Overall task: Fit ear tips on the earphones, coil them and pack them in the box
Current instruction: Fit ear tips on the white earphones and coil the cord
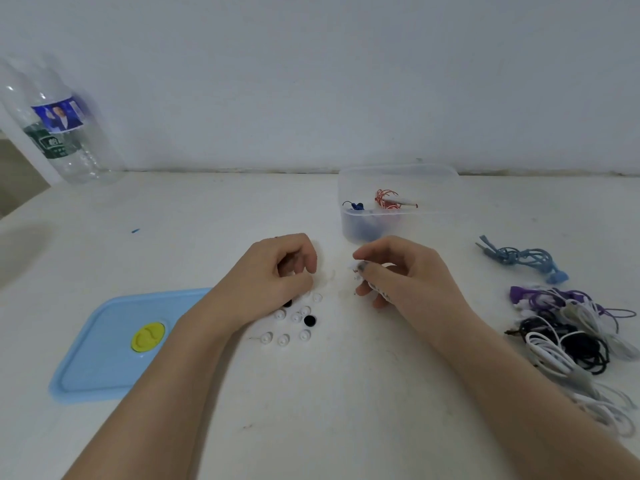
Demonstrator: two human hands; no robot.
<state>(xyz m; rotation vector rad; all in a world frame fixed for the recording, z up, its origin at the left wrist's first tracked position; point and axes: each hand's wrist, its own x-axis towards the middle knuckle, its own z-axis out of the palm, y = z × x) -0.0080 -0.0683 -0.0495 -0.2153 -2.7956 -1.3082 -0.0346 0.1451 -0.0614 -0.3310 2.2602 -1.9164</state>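
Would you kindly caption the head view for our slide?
Both hands, left hand and right hand, work over loose ear tips beside the clear box.

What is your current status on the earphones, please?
Right hand grips white earphone. Left hand curled over ear tips, grip unclear. Box open, unobstructed.

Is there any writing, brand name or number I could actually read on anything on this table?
None can be read.
Water bottle: its label has a picture and a logo with characters, too blurred to read.
Blue lid: yellow round emblem, no letters visible.
White item in the right hand: dark marks, too small to read.
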